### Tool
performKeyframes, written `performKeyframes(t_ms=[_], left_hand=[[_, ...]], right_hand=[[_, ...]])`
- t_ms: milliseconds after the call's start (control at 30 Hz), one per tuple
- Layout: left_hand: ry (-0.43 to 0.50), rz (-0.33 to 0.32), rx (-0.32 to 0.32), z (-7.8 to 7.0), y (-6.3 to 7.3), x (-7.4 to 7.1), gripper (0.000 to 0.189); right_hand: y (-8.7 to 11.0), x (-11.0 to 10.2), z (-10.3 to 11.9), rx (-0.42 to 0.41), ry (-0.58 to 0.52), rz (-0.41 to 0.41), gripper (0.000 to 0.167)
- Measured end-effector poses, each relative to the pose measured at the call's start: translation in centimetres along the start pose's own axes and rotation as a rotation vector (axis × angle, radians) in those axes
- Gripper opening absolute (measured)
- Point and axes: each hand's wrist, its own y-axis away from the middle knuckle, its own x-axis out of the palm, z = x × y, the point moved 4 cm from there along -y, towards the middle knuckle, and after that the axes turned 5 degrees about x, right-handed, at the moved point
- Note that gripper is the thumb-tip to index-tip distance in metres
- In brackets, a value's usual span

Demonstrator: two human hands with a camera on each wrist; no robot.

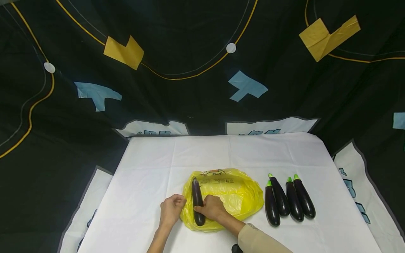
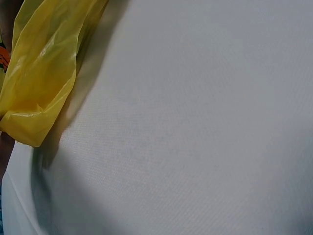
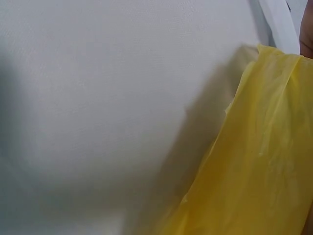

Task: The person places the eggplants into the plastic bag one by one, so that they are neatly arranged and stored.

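Observation:
A yellow plastic bag (image 1: pixel 243 191) lies spread on the white-covered table with dark print near its far edge. On its left part rests a dark purple eggplant (image 1: pixel 197 191), lying lengthwise. My right hand (image 1: pixel 214 208) reaches across the bag and grips this eggplant around its lower half. At the bag's left rim, my left hand (image 1: pixel 171 210) pinches the plastic between thumb and fingers. Yellow plastic (image 2: pixel 46 73) fills the upper left of the left wrist view. The right wrist view has yellow plastic (image 3: pixel 264 147) along its right side, with only a sliver of hand.
Several glossy eggplants (image 1: pixel 293 202) with green stem ends lie side by side to the right of the bag. A small black object (image 1: pixel 236 248) shows by the right sleeve (image 1: pixel 257 240). Behind the white tablecloth (image 1: pixel 202 151) hangs a black patterned cloth (image 1: pixel 177 105).

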Motion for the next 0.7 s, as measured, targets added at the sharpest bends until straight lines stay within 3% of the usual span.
performKeyframes(t_ms=[400,700], left_hand=[[-0.002,-0.008,-0.006,-0.2,0.0,0.0,0.004],[-0.01,-0.005,-0.007,-0.3,0.2,-0.1,0.005]], right_hand=[[-0.7,-0.6,-0.3,0.02,0.05,-0.018,0.048],[-0.5,-1.3,-0.2,0.014,0.029,-0.016,0.049]])
